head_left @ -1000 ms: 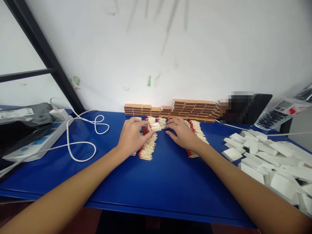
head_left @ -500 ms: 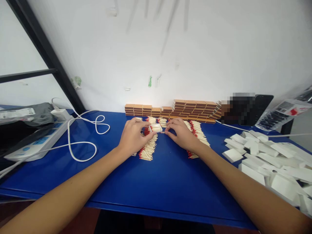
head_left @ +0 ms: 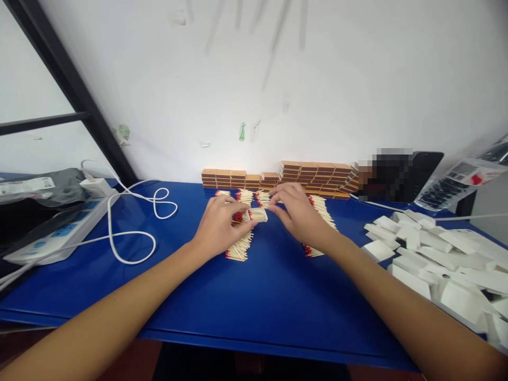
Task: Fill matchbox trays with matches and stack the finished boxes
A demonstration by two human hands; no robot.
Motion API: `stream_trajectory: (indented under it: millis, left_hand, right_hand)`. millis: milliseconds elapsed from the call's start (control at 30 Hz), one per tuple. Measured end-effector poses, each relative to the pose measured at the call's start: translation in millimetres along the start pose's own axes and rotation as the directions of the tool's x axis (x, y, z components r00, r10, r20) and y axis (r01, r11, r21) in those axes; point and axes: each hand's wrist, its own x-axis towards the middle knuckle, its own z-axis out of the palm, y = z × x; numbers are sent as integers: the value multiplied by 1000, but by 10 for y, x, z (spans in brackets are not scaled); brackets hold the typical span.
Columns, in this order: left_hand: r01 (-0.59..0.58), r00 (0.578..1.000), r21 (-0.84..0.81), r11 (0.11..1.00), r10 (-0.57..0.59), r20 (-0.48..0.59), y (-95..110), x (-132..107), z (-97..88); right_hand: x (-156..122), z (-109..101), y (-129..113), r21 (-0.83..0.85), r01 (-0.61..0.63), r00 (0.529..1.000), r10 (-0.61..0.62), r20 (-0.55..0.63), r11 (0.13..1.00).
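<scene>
My left hand (head_left: 218,225) grips a small white matchbox tray (head_left: 259,218) by its left end, thumb in front and fingers behind. Matches with red heads lie inside the tray, which is tilted toward me above the table. At the tray's right end, my right hand (head_left: 296,214) has thumb and forefinger pinched together on what looks like a single matchstick, mostly hidden by the fingertips. Beneath and behind my left hand lies a row of loose matches (head_left: 239,248). Another row of matches (head_left: 323,211) runs partly under my right wrist.
Brown matchboxes (head_left: 317,174) are stacked along the wall. White empty trays (head_left: 440,259) are heaped at the right, beside my right forearm. On the left, a power strip (head_left: 59,238) and a looping white cable (head_left: 130,259) lie on the blue table (head_left: 238,312). A black phone (head_left: 426,174) leans at the back right.
The tray has come slightly lower and right, tipped more toward me. My right hand has risen from beside the tray's lower edge to its upper right end.
</scene>
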Motion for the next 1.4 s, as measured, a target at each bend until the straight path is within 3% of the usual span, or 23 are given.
stream_trajectory:
  millis: [233,333,433,667,1033,1200,1300,1400]
  left_hand:
    - [-104,995,-60,993,104,-8,12,-27,40]
    - [-65,997,-49,997,63,-36,-3,-19,38]
    - [33,998,-6,999,-33,-48,1,-3,13]
    - [165,985,21,986,-163,-65,13,38,-52]
    - [176,984,4,984,-176,-35,42,50,-65]
    - [171,985,5,985,-170,-21,29,42,-61]
    - [147,989,17,989,-147,-17,-1,41,-52]
    - [100,995,35,994,-99,-7,-28,35,-31]
  right_hand:
    - [-19,101,-248,57,97,995,-96,-10,994]
    - [3,51,-181,61,111,992,-108,-62,992]
    - [-2,37,-14,-11,49,996,-50,-76,999]
    - [-128,176,351,-200,-35,984,70,166,979]
    - [-99,185,376,-111,-52,977,74,199,992]
    - [-128,195,374,-168,-40,966,81,244,985]
    - [-102,117,315,-188,-31,979,68,194,982]
    - [-40,6,198,-143,-40,997,48,54,989]
